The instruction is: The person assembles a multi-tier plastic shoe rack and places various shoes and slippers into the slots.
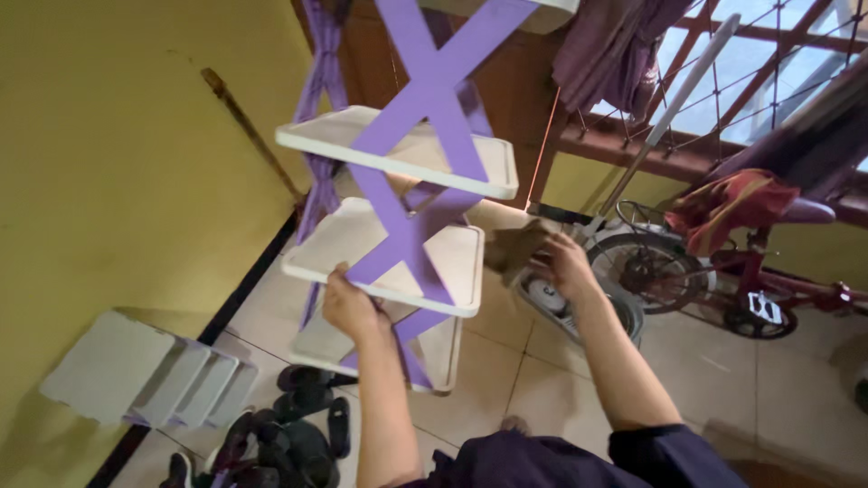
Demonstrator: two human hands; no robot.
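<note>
A folding rack with cream shelves and purple crossed side bars [425, 117] stands in front of me. My left hand [351, 305] grips the front edge of its middle shelf [357, 239]. My right hand [568, 262] is out to the right of that shelf, fingers closed on a crumpled brown cloth [517, 246] held close to the shelf's right edge. Another shelf [398, 149] sits above and a lower one [438, 357] below.
Folded grey and purple shelf panels [149, 375] lean on the yellow wall at left. Dark sandals [298, 425] lie on the tiled floor. A small red bicycle [723, 280] with a cloth on it stands at right, under a barred window with hanging clothes [615, 45].
</note>
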